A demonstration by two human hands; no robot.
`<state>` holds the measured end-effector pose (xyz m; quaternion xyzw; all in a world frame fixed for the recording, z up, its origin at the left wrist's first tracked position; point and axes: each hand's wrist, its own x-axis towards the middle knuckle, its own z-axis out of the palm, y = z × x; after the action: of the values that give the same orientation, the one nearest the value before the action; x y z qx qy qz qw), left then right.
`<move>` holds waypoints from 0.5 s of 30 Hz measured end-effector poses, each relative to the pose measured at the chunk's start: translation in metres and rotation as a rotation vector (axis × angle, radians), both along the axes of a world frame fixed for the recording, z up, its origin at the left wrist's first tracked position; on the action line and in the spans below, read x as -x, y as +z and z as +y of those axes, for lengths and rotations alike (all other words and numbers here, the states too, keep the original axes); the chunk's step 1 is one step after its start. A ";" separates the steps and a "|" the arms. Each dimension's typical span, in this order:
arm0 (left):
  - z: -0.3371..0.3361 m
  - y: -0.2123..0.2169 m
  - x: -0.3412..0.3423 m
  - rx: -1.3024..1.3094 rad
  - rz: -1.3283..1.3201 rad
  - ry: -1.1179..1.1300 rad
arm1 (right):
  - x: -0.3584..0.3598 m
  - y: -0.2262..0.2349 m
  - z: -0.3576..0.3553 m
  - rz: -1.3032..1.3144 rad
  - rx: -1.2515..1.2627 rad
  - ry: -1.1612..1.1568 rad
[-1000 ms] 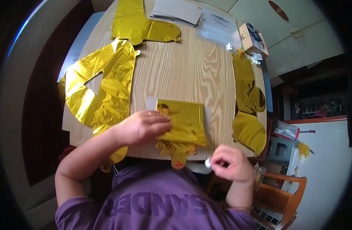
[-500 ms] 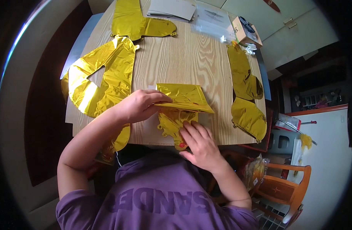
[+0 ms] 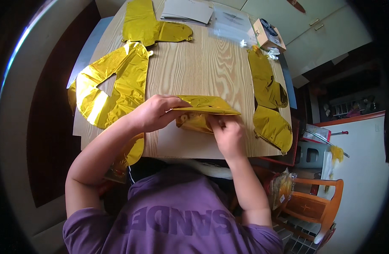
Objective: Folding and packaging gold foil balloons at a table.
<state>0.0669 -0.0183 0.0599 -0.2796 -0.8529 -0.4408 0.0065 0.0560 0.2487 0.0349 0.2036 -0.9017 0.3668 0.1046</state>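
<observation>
Near the front edge of the light wooden table (image 3: pixel 203 67), the left hand (image 3: pixel 154 112) pinches the folded gold foil balloon (image 3: pixel 207 106), fingers closed on its upper flap and lifting it. Under that flap the right hand (image 3: pixel 228 133) presses on the crumpled lower layer; its fingertips are hidden, so their grip cannot be told. Another flat gold foil balloon (image 3: pixel 114 86) lies to the left, partly hanging off the table.

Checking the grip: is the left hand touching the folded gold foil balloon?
Touching. The head view shows the left hand pinching the folded gold foil balloon's near edge.
</observation>
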 end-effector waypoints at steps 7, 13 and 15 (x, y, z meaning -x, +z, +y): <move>0.000 -0.010 -0.006 -0.026 0.054 -0.021 | 0.004 -0.004 -0.021 0.115 -0.488 -0.253; 0.000 -0.032 -0.008 0.111 0.215 -0.140 | 0.005 -0.005 0.030 0.073 -0.216 -0.041; 0.005 -0.039 -0.008 0.143 0.373 -0.139 | 0.010 -0.001 0.051 0.080 -0.245 -0.050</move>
<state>0.0744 -0.0130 0.0204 -0.4143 -0.8447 -0.3191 0.1138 0.0459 0.2998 0.0340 0.2066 -0.9397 0.2427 0.1238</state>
